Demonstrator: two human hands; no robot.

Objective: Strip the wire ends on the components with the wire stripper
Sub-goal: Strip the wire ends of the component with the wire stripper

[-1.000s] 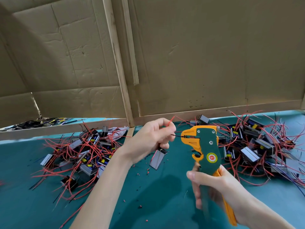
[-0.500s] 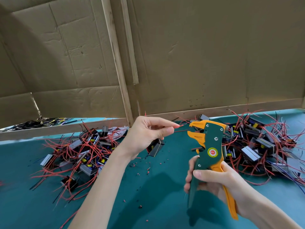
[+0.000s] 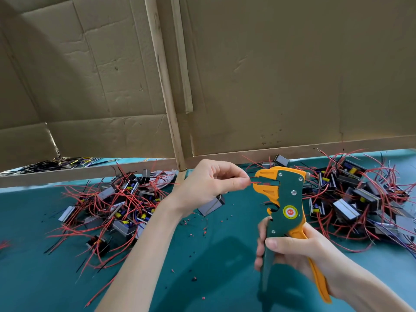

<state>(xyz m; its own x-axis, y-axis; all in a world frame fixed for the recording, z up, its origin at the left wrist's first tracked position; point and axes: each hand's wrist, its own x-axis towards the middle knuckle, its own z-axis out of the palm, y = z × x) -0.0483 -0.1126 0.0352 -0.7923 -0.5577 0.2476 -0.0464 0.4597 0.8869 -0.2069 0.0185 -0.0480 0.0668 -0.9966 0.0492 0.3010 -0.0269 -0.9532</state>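
My right hand (image 3: pixel 290 251) grips the handles of the green and orange wire stripper (image 3: pixel 284 199), which stands upright above the teal table (image 3: pixel 213 266). My left hand (image 3: pixel 209 183) pinches a red wire (image 3: pixel 255 182) between thumb and forefinger, with its tip lying in the stripper's orange jaws. The grey component (image 3: pixel 211 206) on that wire hangs below my left palm, partly hidden by it.
A pile of components with red wires (image 3: pixel 117 203) lies at the left, and a second pile (image 3: pixel 355 199) at the right. Small bits of red insulation (image 3: pixel 204 231) are scattered on the table between my arms. Cardboard walls (image 3: pixel 270 75) close the back.
The stripper has tilted upright and its jaws now take the red wire tip. My left hand moved slightly right, feeding in the red wire instead of the black one.
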